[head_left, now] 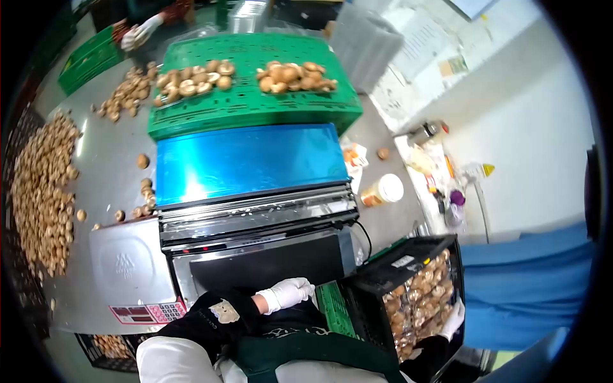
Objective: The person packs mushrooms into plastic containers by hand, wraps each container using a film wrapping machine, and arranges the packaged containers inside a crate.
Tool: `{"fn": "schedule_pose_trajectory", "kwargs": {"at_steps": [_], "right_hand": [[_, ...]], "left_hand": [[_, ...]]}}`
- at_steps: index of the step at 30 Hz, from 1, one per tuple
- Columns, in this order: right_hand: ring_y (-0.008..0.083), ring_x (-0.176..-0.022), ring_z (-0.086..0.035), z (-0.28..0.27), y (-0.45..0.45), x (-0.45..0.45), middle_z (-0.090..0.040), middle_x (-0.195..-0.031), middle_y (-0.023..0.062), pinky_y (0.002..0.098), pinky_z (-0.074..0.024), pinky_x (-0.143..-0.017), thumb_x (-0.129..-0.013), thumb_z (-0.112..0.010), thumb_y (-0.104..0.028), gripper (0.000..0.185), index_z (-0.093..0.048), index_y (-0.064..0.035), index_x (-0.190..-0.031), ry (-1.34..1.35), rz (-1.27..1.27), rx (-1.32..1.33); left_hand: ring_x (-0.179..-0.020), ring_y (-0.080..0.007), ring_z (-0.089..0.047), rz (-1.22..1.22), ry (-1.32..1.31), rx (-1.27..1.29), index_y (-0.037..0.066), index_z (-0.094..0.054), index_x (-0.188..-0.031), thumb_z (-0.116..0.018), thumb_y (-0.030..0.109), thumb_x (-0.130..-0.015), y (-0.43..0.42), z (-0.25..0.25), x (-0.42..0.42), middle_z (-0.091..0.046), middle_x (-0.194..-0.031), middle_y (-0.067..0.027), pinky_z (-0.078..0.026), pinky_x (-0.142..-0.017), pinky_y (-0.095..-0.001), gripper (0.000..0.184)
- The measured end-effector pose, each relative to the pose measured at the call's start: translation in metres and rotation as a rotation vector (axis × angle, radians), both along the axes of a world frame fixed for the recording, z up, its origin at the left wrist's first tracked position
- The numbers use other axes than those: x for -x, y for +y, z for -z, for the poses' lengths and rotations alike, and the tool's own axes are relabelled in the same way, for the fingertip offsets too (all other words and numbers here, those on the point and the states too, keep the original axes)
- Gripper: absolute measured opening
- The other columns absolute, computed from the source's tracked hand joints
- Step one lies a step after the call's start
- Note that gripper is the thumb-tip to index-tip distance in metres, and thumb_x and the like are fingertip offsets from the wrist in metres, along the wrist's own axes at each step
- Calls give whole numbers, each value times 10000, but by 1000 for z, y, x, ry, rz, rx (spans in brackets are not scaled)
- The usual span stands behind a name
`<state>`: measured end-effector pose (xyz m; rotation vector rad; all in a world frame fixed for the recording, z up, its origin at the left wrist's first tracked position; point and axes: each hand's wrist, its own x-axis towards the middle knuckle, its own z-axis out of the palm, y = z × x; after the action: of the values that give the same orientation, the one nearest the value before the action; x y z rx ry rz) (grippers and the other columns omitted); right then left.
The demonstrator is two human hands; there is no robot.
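Low at the right, the clear-wrapped packs of mushrooms (418, 297) lie in a black plastic crate (401, 263), their glossy film throwing small highlights over rounded brown caps. The right hand (454, 319), in a thin white glove, is at the outer side of these packs, inside the crate; its fingers are partly hidden, so whether they grip a pack cannot be told. The left hand (287, 295), gloved in the same wrinkled white, hovers by the near edge of the wrapping machine's flat black plate (271, 265). Its fingers are bent and bunched together; whether anything is pinched between them cannot be told.

Beyond the plate, the machine has shiny metal bars and a smooth, reflective blue panel (249, 159). Behind that panel, a perforated green plastic crate (255, 116) carries two groups of mushrooms, the left one (195, 83) showing some pale undersides, the right one (295, 78) mostly tan and domed. On the left, a scale (128, 255) with a brushed, square metal platform stands on the grey metal table (105, 163), near a dense heap of loose mushrooms (45, 191). A white-lidded paper cup (384, 189) stands right of the machine. At the upper left, a co-worker's gloved hand (142, 33) is near another green crate (96, 60).
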<state>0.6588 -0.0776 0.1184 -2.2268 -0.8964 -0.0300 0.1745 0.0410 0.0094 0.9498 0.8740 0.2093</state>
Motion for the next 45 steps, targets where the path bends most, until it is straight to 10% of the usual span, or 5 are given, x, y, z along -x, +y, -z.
{"fn": "schedule_pose_trajectory", "kwargs": {"at_steps": [10,17,34,41,45], "right_hand": [[119,-881,-553,-14,369,222,-586,-1000,67,250,-448,-777,-891,-430,-131,282,-517,7,-1121,457,-1050,127],[186,-692,-602,33,577,279,-574,-1011,140,266,-495,-586,-891,-412,-171,335,-459,25,-1159,615,-959,161],[-3,-478,-382,1,459,344,-523,-656,-52,137,-285,-429,-854,-488,-122,210,-530,-26,-1036,671,-1106,299],[61,-590,-537,34,369,369,-610,-734,37,173,-403,-520,-791,-574,-78,108,-530,-25,-874,876,-1185,429],[231,-722,-539,66,357,378,-561,-741,101,321,-421,-653,-693,-620,-83,103,-550,-9,-707,104,-1449,165]], "left_hand": [[-668,-74,-478,-515,15,-489,24,-525,-998,-457,227,-893,103,-78,91,-524,-775,-4,-426,-629,-208,238],[-779,-366,-538,-725,548,-1013,-46,-486,-975,-495,166,-794,276,-82,146,-561,-820,-219,-435,-688,-388,279],[-567,-97,-542,-1014,102,-684,-11,-447,-1128,-427,74,-854,275,-76,160,-486,-736,-34,-461,-511,-234,287],[-543,-196,-550,-927,630,-808,32,-495,-1130,-514,54,-785,155,-64,197,-548,-678,-95,-460,-537,-299,346],[-660,-312,-570,-674,954,-1008,-22,-526,-1069,-493,35,-733,138,-32,208,-583,-709,-162,-449,-628,-381,342]]}}
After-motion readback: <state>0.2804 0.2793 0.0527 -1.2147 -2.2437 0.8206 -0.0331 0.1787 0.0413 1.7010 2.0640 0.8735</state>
